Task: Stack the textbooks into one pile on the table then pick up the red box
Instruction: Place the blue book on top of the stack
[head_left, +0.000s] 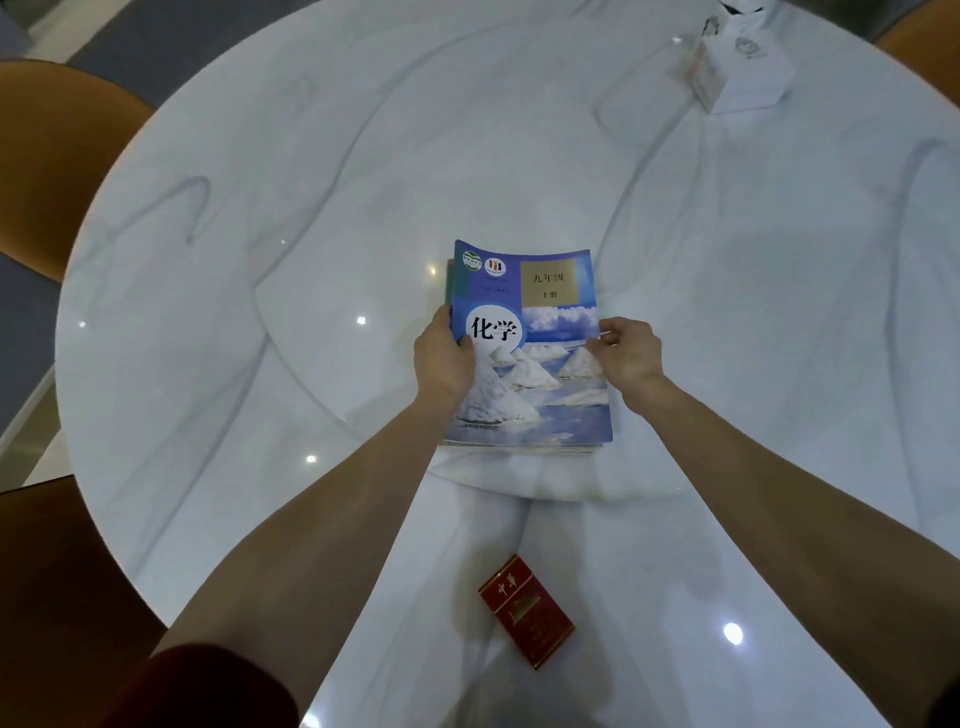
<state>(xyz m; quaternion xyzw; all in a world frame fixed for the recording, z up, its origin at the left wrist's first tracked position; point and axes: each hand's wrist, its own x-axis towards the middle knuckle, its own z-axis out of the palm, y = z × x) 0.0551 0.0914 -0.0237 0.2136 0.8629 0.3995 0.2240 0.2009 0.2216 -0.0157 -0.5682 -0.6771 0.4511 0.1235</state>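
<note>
A blue textbook (540, 332) with white salt mounds on its cover lies on top of a pile of textbooks at the middle of the round white marble table (260, 234). Edges of the lower books peek out at the pile's left and near sides. My left hand (444, 358) grips the top book's left edge, thumb on the cover. My right hand (628, 351) pinches its right edge. The red box (525, 609) lies flat on the table close to me, between my forearms, touched by neither hand.
A white tissue box (737, 73) stands at the far right of the table. Brown chairs sit at the left (47, 166) and the far right corner. The table's edge curves along the left.
</note>
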